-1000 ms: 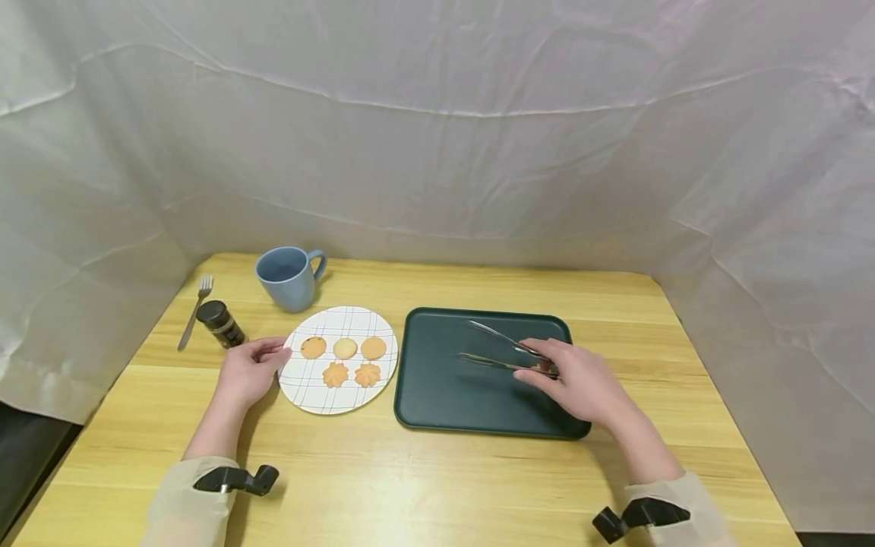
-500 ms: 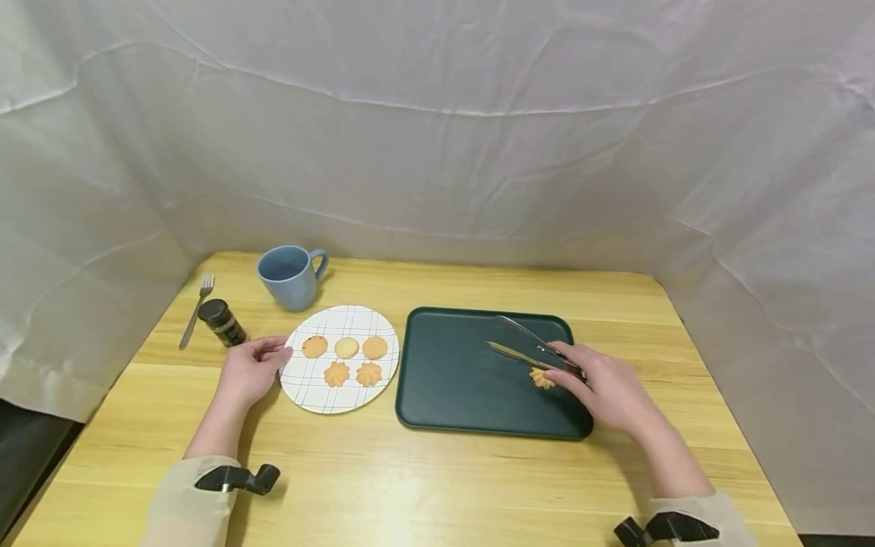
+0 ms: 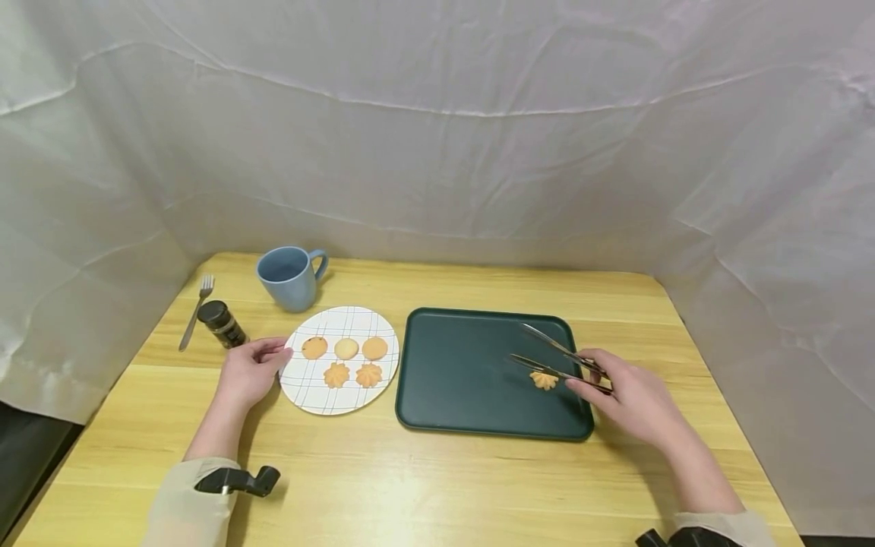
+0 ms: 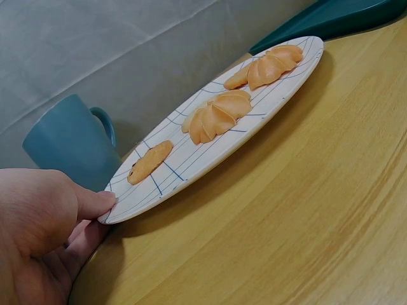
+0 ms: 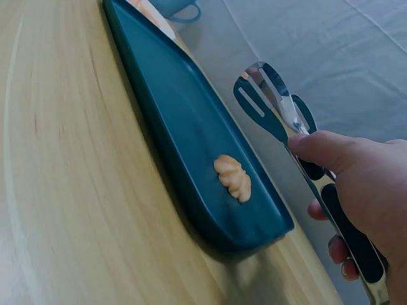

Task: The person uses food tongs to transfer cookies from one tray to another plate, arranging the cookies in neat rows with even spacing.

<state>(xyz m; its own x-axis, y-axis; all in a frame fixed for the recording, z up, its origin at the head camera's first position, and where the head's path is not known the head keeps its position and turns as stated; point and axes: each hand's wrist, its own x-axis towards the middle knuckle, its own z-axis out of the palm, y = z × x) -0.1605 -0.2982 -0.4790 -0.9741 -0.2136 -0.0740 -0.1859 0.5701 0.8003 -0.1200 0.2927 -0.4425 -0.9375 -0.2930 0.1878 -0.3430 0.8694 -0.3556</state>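
A: Eyes on the flower-shaped cookie (image 3: 544, 379), lying flat on the dark green tray (image 3: 458, 403), towards its right end, and nothing is holding it.

B: And the tongs (image 3: 557, 362)?

A: Metal tongs in the right hand (image 3: 632, 399), fingers curled round the handles, blades spread apart just above the cookie. The wrist view shows the tips (image 5: 264, 95) clear of it, so that grip holds the tool and the tool holds nothing.

B: How would that cookie handle?

A: Light, dry and crumbly, I'd judge. The ridged edges look likely to chip under a hard squeeze. I'd take it across the middle, on two opposite sides, with gentle pressure.

B: Left side?

A: The left hand (image 3: 249, 371) pinches the near left rim of the white checked plate (image 3: 311, 389), thumb on top, steadying it. Five cookies sit there: three round ones (image 3: 345, 348) behind, two flower ones (image 3: 352, 374) in front. The plate lies just beside the tray, both on the wooden table (image 3: 437, 479).

B: Anything further out?

A: A blue mug (image 3: 290, 277) behind the plate, a small dark-capped jar (image 3: 220, 322) near the left hand, a fork (image 3: 195, 310) beyond it.
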